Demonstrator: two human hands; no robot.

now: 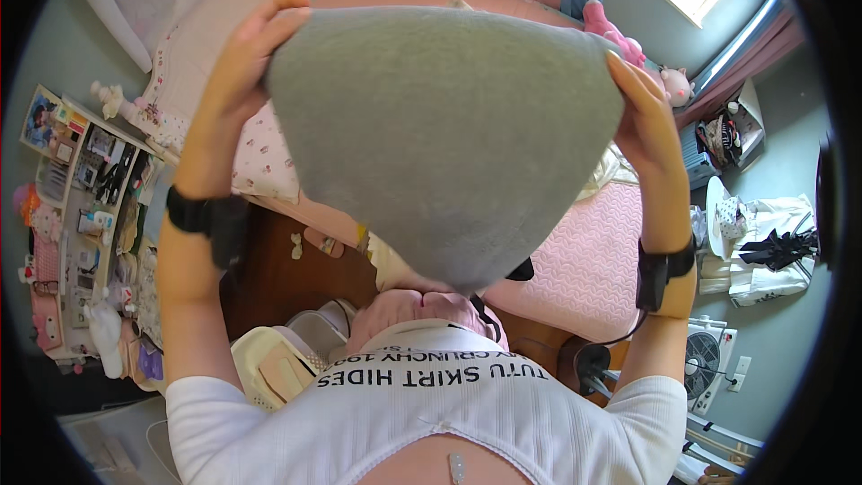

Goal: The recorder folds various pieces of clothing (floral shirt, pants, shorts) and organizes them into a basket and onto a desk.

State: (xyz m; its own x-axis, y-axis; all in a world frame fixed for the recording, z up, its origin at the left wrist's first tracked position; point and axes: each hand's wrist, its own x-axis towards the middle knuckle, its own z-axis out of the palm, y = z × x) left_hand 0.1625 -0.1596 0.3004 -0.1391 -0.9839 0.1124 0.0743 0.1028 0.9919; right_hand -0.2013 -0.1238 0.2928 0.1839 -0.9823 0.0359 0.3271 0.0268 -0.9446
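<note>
At the far left of the head view, a cluttered white shelf unit [81, 207] crowded with small colourful items is standing against the wall, and a small pale plush figure [108, 97] is sitting at its upper end. Just right of it, the person's left forearm is rising from the lower edge, wearing a black wrist strap [211, 220]. The left hand [247, 58] is pinching the upper left corner of a grey, soft-knit fabric piece [449, 135], with the fingers curling over the edge and the thumb behind; the grip is closed on the cloth. The grey fabric is hanging in mid-air at the centre of the view, stretched wide between both hands at the top and tapering to a rounded point at the bottom, above the person's white ribbed top [422, 413]. Behind the fabric, a bed with a pink quilted cover [588, 256] is lying across the room, with a floral white pillow [265, 157] near the left forearm and a dark wooden floor [287, 283] showing below it. To the right, the right hand [639, 117] is gripping the upper right corner of the fabric, fingers closed over its edge, and a second black wrist strap [660, 271] is circling that forearm. Beyond it, a bright pink plush toy [612, 31] is resting at the bed's far edge, and a white box fan [709, 359] is standing on the floor at lower right.
</note>
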